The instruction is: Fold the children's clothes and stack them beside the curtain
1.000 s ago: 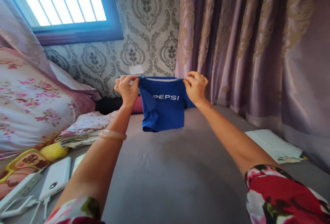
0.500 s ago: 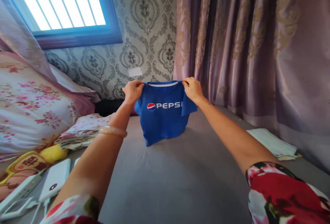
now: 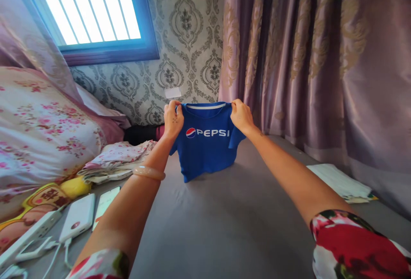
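A blue T-shirt (image 3: 207,152) with a white PEPSI print and a round logo hangs upright between my hands, its front toward me. My left hand (image 3: 174,119) pinches its left shoulder beside the collar. On the opposite shoulder, my right hand (image 3: 242,116) has its fingers closed on the cloth. The neckline with its white inner band is stretched between them. The shirt's lower hem reaches down to the grey bed sheet (image 3: 224,223). Both short sleeves hang down, the left one partly behind my left hand and wrist.
At left lie folded clothes (image 3: 118,157), a white power bank (image 3: 78,217), a phone (image 3: 105,204), a power strip (image 3: 30,236) with cables and a yellow cushion (image 3: 41,202). A folded pale cloth (image 3: 342,180) lies right, near the curtain (image 3: 289,56). Patterned wall and window stand behind.
The view has shifted slightly, uncovering more of the phone. My left hand has turned a little more upright at the shirt's shoulder. Both hands still hold the shirt.
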Action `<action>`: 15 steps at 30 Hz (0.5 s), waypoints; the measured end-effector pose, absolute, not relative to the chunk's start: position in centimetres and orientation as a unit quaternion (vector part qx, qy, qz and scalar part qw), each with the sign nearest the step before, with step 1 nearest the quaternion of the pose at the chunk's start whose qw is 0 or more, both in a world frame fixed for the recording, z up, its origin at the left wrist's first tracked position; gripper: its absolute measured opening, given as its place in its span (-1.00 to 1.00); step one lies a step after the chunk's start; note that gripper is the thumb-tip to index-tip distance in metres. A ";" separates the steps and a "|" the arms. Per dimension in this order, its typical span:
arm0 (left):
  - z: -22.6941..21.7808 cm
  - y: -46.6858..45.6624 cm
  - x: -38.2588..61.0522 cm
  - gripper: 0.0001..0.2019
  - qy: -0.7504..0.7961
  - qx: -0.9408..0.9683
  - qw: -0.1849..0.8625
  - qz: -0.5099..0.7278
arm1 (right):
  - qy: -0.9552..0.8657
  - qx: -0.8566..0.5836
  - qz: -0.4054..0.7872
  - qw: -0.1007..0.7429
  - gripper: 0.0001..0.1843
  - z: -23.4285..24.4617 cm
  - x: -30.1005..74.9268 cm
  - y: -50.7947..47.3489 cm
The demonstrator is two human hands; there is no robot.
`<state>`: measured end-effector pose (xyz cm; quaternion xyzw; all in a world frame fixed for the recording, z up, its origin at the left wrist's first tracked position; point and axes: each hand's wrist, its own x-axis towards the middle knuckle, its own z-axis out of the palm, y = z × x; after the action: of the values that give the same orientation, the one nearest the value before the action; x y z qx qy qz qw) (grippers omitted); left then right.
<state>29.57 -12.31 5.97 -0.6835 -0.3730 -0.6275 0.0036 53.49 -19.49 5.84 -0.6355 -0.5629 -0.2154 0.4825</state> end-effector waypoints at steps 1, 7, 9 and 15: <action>6.0 -12.8 29.4 -0.88 -0.366 -0.681 0.010 -0.634 | -0.564 -0.631 -0.227 0.482 -0.65 5.8 53.2 -20.2; 7.6 -17.4 26.9 -0.89 -0.318 -0.664 0.089 -0.671 | -0.596 -0.581 -0.307 0.461 -0.63 7.3 51.4 -25.2; 8.9 -18.8 26.0 -0.90 -0.299 -0.665 0.115 -0.675 | -0.601 -0.570 -0.323 0.457 -0.63 8.5 51.1 -26.5; 12.1 -18.7 24.4 -0.87 -0.301 -0.713 0.145 -0.616 | -0.635 -0.573 -0.318 0.409 -0.70 11.1 51.6 -26.4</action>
<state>24.38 -18.67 12.06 -0.7135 -0.3013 -0.6156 0.1454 51.64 -26.37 11.09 -0.5731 -0.6347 -0.3181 0.4092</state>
